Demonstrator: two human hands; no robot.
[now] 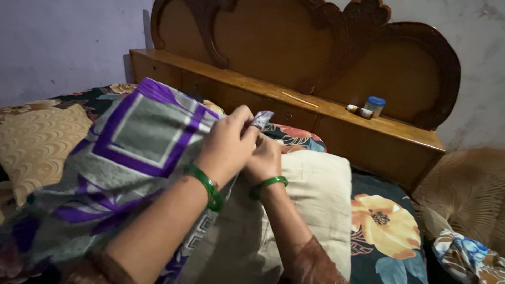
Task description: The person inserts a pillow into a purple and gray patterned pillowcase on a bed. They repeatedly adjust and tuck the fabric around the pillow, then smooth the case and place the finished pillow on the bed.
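Your left hand (226,144) and right hand (263,158) meet over the cream pillow (310,210), which lies on the bed (389,231) with its dark floral sheet. Your left fingers are clenched on the corner of the purple and grey pillowcase (137,142), pinching the cloth near its tip. Your right hand sits just behind the left, touching the same corner, but whether its fingers grip the cloth I cannot tell. The pillowcase drapes over your left forearm and spreads to the left, above a patterned tan cushion (37,142). On the wooden headboard shelf (336,113) stands a small blue-capped jar (374,105).
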